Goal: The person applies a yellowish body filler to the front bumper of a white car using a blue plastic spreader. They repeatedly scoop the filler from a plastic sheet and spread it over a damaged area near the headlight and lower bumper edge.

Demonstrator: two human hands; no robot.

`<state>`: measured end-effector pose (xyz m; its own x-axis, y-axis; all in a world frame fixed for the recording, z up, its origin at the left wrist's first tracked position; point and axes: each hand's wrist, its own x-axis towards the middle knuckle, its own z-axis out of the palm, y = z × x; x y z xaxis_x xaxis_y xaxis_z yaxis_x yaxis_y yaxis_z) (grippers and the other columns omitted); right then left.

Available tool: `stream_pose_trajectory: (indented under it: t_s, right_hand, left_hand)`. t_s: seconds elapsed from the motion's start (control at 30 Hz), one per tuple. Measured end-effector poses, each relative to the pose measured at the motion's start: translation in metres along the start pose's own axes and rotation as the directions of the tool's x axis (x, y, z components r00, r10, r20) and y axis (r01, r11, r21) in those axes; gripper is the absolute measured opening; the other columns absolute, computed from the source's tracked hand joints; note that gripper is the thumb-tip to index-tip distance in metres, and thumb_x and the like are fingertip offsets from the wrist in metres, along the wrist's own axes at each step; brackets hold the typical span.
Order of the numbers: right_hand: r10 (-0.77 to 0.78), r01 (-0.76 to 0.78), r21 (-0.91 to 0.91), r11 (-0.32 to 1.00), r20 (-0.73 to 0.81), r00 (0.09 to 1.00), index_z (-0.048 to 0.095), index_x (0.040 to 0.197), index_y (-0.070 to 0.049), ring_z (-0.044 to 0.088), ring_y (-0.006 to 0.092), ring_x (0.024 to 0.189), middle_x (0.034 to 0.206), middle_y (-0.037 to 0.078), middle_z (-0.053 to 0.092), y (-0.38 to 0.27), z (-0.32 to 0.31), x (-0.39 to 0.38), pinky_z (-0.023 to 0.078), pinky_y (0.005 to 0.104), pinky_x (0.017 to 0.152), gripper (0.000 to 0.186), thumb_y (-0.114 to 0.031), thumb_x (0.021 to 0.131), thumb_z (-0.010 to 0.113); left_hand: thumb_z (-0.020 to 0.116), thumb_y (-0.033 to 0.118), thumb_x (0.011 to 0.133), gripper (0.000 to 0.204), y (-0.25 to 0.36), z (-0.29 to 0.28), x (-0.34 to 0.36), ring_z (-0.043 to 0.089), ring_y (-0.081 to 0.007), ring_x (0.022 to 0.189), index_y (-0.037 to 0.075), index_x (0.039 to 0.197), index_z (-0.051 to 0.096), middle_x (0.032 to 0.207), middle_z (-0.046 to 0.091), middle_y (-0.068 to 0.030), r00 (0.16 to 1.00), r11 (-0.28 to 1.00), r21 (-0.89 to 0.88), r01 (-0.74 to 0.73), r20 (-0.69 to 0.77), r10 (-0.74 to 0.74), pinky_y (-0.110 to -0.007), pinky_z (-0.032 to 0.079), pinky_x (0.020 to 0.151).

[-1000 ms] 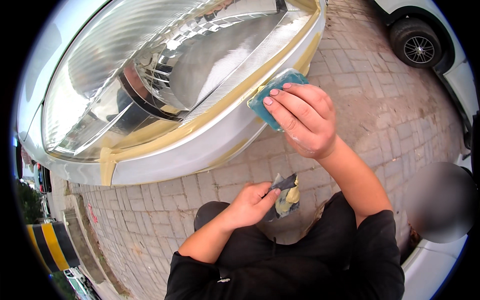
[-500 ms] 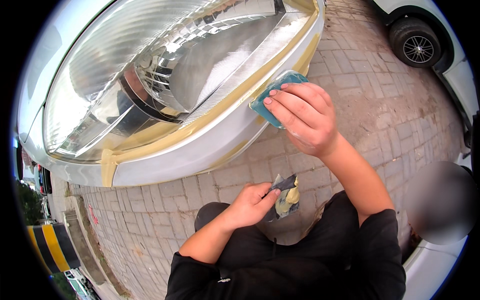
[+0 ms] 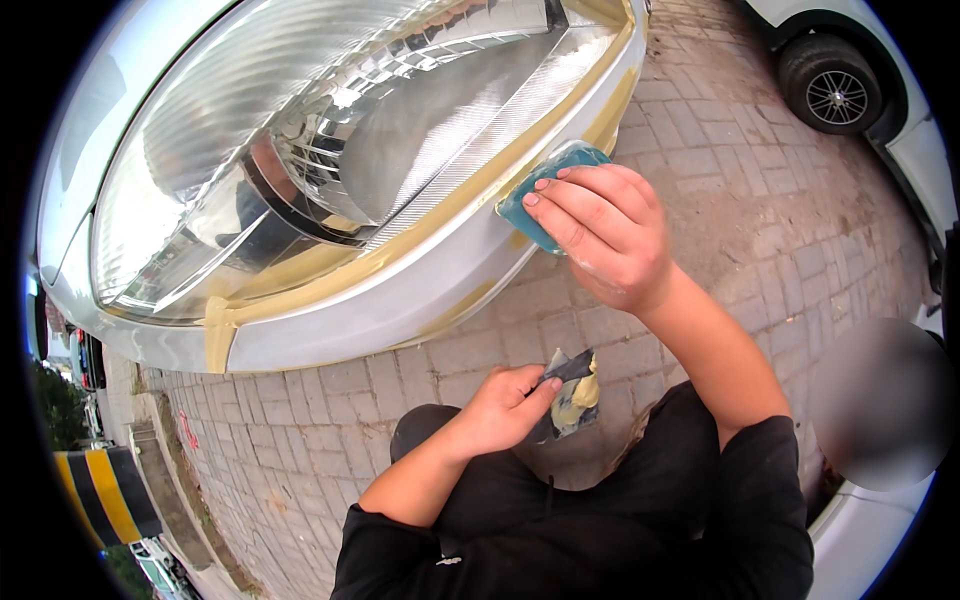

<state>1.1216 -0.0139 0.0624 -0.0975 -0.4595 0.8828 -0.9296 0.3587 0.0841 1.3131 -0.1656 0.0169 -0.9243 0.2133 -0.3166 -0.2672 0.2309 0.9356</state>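
In my right hand (image 3: 612, 235) is a teal filler spreader (image 3: 545, 195), gripped with the fingers laid along its face. Its far edge meets the pale bumper strip (image 3: 425, 262) below the headlight (image 3: 330, 140); putty smears line that edge. Yellowish masking tape (image 3: 395, 245) runs around the headlight's border. Lower down, over my lap, my left hand (image 3: 505, 405) is closed round a dark putty knife (image 3: 568, 370). Yellow putty (image 3: 575, 398) is heaped on a dark plate beside the knife; the left fingers partly hide how the two meet.
Grey paving bricks (image 3: 330, 425) cover the ground. A parked white car's wheel (image 3: 835, 97) stands at the upper right. A black-and-yellow striped barrier (image 3: 108, 495) and a kerb (image 3: 180, 480) are at the lower left. A blurred round patch (image 3: 880, 405) hides part of the right side.
My right hand and the spreader have shifted very slightly up and left along the bumper. The left hand looks still.
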Motion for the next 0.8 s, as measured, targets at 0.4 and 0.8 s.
stream_pose_trajectory:
  t_s: [0.4, 0.8]
  right_hand:
    - [-0.014, 0.014, -0.002, 1.000, -0.040, 0.999, 0.073, 0.106, -0.004, 0.063, 0.0231, 0.099, 0.106, 0.005, 0.069, 0.008, -0.001, 0.006, 0.049, 0.0375, 0.086, 0.030, -0.011, 0.079, 0.061]
    - [0.017, -0.017, 0.019, 1.000, -0.011, 1.000, 0.073, 0.104, -0.004, 0.064, 0.0230, 0.099, 0.107, 0.005, 0.069, 0.014, -0.003, -0.002, 0.050, 0.0373, 0.085, 0.030, -0.009, 0.076, 0.062]
  left_hand:
    - [0.059, 0.019, 0.101, 0.029, -0.003, -0.001, -0.001, 0.041, -0.0106, 0.058, -0.002, 0.081, 0.057, 0.058, 0.048, -0.0093, 1.000, 1.000, 0.023, 0.003, 0.012, -0.003, -0.034, 0.039, 0.051]
    - [0.059, 0.019, 0.101, 0.029, -0.002, 0.001, -0.001, 0.041, -0.0094, 0.059, -0.003, 0.081, 0.058, 0.058, 0.048, -0.0082, 1.000, 1.000, 0.003, 0.009, 0.006, -0.009, -0.033, 0.039, 0.052]
